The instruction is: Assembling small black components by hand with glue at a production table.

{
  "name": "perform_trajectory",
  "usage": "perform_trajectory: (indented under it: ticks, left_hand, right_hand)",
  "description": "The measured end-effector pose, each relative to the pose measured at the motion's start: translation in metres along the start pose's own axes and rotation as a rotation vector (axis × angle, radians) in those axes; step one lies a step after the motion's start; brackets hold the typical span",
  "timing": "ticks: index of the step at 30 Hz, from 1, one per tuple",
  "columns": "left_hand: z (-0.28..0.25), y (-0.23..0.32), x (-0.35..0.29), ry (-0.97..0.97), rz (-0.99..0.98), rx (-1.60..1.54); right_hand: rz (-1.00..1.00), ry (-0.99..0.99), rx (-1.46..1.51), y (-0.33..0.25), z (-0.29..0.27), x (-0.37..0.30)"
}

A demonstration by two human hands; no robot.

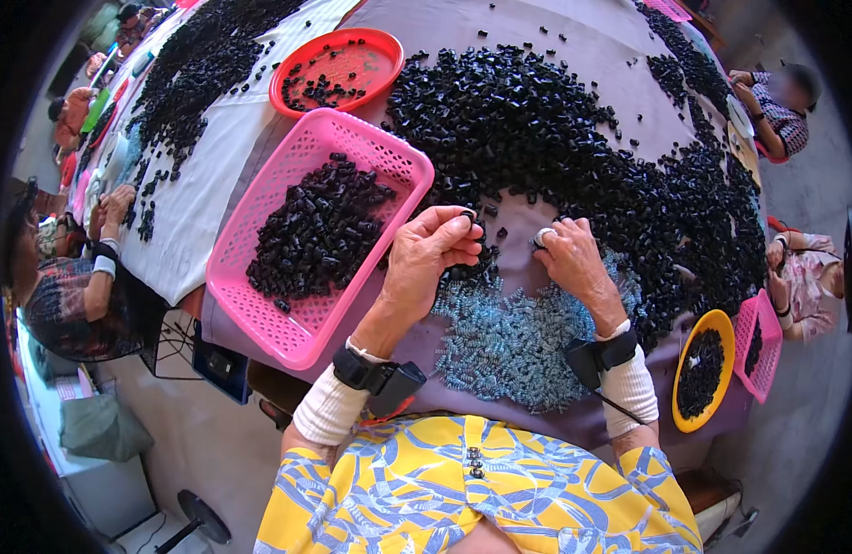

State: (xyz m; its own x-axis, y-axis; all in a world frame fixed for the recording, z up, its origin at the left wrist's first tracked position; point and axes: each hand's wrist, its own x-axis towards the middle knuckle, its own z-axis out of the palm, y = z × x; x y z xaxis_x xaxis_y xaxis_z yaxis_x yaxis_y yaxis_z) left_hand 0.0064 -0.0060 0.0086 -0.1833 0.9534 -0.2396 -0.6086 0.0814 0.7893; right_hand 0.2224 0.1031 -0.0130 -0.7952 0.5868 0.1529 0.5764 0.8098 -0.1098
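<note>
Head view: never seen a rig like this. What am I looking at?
No robot here: a person works bare-handed. The one picture comes from a fisheye camera worn on the head, looking down, so straight edges bend near the rim. Dark straps circle both wrists. The left hand pinches a small black piece; the right hand is curled, and I can't tell whether it holds anything. On the cloth lie heaped black pieces and small bluish coils. The pink basket and red tray hold more black pieces.
</note>
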Motion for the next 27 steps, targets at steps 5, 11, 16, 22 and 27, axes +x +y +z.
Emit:
perform_trajectory:
  ticks: [5, 11, 16, 22, 27]
  left_hand:
    - [0.002, -0.005, 0.001, -0.019, -0.011, 0.018]
    - [0.009, -0.014, 0.002, -0.146, -0.017, 0.180]
    - [0.016, -0.017, 0.001, -0.164, 0.015, 0.225]
    - [0.013, -0.015, -0.001, -0.158, 0.054, 0.325]
    - [0.013, -0.011, -0.001, -0.158, 0.090, 0.332]
  right_hand:
    - [-0.012, 0.053, 0.095, 0.002, -0.002, -0.002]
    - [0.097, 0.171, 0.586, -0.017, -0.030, 0.009]
    - [0.006, 0.208, 0.745, -0.034, -0.048, 0.022]
    - [0.038, 0.167, 0.743, -0.041, -0.047, 0.026]
    - [0.026, 0.177, 0.807, -0.039, -0.045, 0.029]
